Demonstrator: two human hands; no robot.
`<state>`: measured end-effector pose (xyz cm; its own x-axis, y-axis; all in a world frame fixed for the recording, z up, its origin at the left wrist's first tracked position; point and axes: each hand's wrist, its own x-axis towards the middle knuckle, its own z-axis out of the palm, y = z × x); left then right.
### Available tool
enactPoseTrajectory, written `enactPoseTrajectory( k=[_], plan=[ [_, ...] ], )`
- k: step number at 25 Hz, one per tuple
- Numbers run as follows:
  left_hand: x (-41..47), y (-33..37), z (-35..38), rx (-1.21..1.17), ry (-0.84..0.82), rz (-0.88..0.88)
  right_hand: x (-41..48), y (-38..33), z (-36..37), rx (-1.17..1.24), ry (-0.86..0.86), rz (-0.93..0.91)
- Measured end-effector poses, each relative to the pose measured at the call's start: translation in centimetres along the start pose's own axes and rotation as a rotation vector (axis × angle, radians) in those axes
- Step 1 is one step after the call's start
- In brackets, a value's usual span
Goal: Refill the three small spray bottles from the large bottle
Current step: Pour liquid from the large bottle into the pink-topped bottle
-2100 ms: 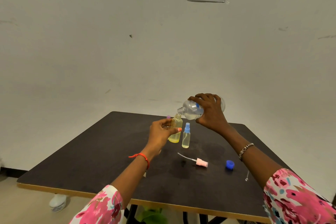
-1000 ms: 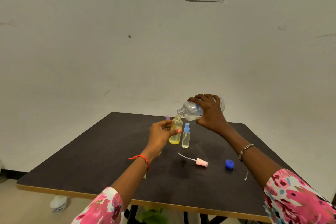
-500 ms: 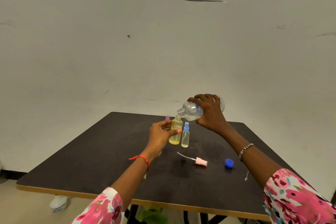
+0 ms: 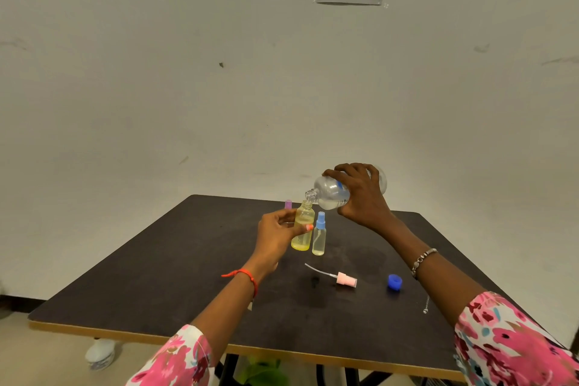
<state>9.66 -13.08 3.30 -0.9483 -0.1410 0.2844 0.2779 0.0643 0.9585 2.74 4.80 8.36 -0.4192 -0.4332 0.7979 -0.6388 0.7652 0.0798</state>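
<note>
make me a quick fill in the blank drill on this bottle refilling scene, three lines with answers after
1. The right hand tips the large bottle over a small bottle, tinted ____, that the left hand holds.
2. The spray head lying loose on the table is ____.
3. The loose cap lying on the table near it is ____.

Missing words: yellow, pink, blue.
</note>
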Motion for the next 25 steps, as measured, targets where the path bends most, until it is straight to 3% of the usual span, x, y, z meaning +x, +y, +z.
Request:
enactPoseTrajectory(
  k=[25],
  plan=[
    [0.1,-0.4,0.1,0.012,-0.011,0.01,-0.1,0.06,-0.17,0.013,-0.003,-0.016]
  ],
)
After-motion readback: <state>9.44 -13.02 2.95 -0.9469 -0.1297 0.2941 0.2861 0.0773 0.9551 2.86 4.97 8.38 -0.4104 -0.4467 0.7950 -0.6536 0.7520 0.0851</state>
